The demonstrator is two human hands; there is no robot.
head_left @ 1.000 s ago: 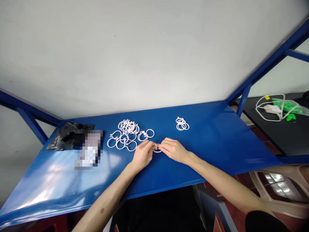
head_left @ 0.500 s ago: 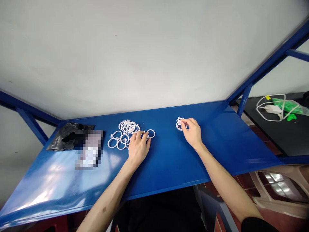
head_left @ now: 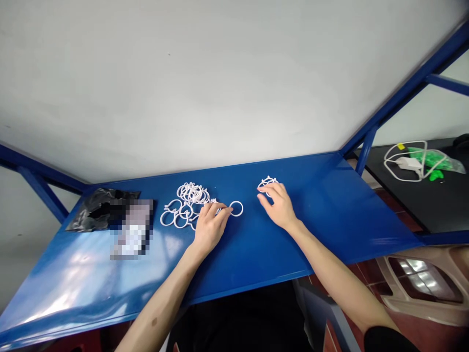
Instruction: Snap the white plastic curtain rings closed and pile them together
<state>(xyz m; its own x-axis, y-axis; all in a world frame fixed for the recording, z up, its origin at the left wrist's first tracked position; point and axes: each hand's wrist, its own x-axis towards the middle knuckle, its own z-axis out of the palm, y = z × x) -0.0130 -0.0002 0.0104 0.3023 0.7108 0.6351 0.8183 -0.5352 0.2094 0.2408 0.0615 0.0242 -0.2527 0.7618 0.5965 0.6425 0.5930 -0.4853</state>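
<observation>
My left hand (head_left: 209,226) lies on the blue table (head_left: 330,215) with its fingertips on a single white ring (head_left: 236,209), at the right edge of a loose pile of white rings (head_left: 185,205). The fingers are stretched forward and slightly curled. My right hand (head_left: 275,204) hovers open just in front of a small stack of white rings (head_left: 267,183), its fingers apart and holding nothing.
A black plastic bag (head_left: 97,208) and a blurred flat item (head_left: 132,228) lie at the table's left. Blue frame posts (head_left: 364,144) rise at the right. Beyond them a black surface (head_left: 432,200) carries white cable and green items (head_left: 430,164). A plastic chair (head_left: 421,281) is at lower right.
Both hands first held one ring together at the centre. My right hand carried it to the small stack and has drawn back. My left hand went to the pile and pulled a ring rightward.
</observation>
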